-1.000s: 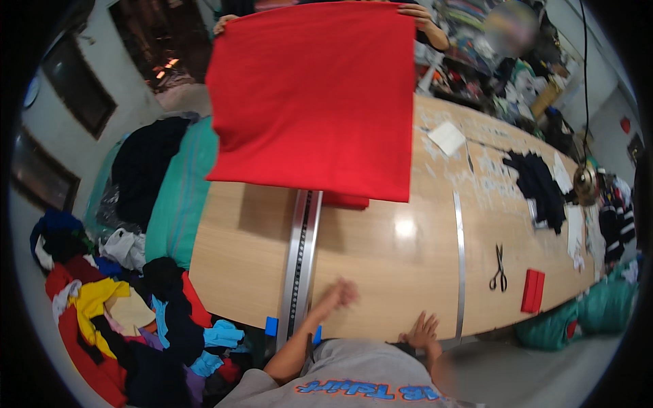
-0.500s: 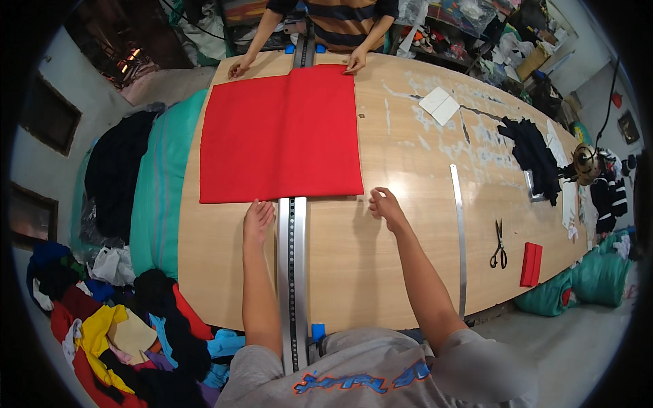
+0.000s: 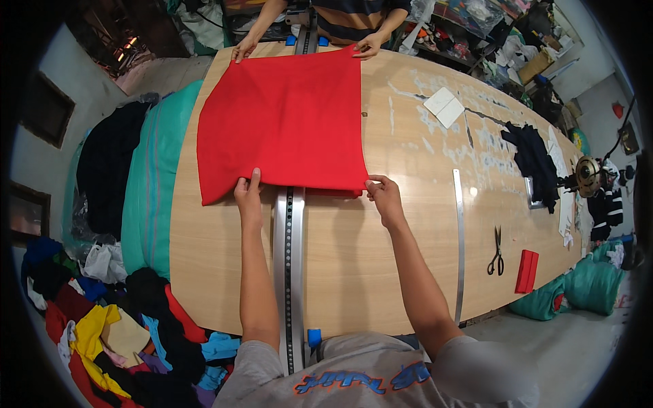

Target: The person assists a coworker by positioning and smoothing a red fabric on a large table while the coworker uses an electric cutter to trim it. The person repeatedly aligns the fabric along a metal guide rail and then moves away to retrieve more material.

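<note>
A red fabric sheet (image 3: 286, 122) is stretched over a metal rail (image 3: 292, 272) that crosses the wooden table. Its near edge is pinched by my left hand (image 3: 249, 194), thumb on top and fingers underneath. My right hand (image 3: 386, 198) grips the near right corner between thumb and fingers. Left of my left hand, the near left corner droops toward the table. More red fabric shows beneath the near edge, beside the rail. Across the table, a co-worker's hands (image 3: 368, 45) hold the two far corners.
On the right half of the table (image 3: 408, 258) lie a long steel ruler (image 3: 459, 238), black scissors (image 3: 498, 255), a folded red piece (image 3: 527, 272), a white pad (image 3: 444, 107) and dark cloth (image 3: 532, 160). Colourful fabric scraps (image 3: 102, 333) are heaped at lower left, by green bundles (image 3: 160, 183).
Both my hands, apart from the fabric before, now grip its near edge. The co-worker's left-side hand has taken the far left corner. The top sheet is lifted and shifted slightly away from me.
</note>
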Tool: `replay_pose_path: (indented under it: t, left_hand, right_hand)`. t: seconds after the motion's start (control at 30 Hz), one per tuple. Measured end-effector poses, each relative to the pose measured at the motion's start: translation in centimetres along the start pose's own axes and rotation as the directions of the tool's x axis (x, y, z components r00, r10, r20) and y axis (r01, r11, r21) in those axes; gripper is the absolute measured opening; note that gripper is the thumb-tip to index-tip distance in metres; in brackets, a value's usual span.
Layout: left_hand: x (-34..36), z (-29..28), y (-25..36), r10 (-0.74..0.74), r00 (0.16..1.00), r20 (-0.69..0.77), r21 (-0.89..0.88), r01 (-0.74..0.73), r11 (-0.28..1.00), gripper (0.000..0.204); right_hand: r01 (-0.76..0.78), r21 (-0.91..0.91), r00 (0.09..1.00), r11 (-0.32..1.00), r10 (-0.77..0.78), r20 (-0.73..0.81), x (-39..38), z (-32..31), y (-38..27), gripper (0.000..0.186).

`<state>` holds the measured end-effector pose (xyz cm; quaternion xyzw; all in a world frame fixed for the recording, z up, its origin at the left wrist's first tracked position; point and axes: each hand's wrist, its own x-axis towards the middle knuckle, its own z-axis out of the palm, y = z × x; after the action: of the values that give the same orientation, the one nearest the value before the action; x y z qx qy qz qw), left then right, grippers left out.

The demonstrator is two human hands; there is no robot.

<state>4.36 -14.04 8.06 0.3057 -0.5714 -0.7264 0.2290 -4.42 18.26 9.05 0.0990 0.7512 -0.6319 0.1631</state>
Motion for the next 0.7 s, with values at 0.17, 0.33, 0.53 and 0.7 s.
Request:
replay_pose_path:
  t: [0.17, 0.33, 0.53, 0.7]
  left_hand:
    - [1.9, -2.9, -6.5, -0.052, 0.998, -0.035, 0.153, 0.057, 0.987, 0.030]
    - [1.4, -3.1, -8.0, -0.126, 0.991, -0.035, 0.108, 0.129, 0.986, 0.031]
    - [0.7, -3.4, -8.5, -0.020, 1.000, -0.010, 0.184, 0.021, 0.983, 0.039]
    - [-0.3, -2.8, -9.2, 0.051, 0.991, -0.125, 0.242, -0.019, 0.970, 0.037]
  right_hand:
    - [-0.038, -0.159, 0.998, 0.986, 0.030, -0.057, 1.5, 1.1, 5.3, 0.021]
    - [0.003, -0.229, 0.994, 0.973, -0.028, -0.109, 2.1, 2.2, 6.2, 0.020]
    - [-0.050, -0.240, 0.995, 0.969, 0.029, -0.093, 1.9, 2.1, 5.9, 0.031]
    - [0.050, -0.363, 0.988, 0.930, -0.100, -0.120, 2.2, 2.8, 7.2, 0.032]
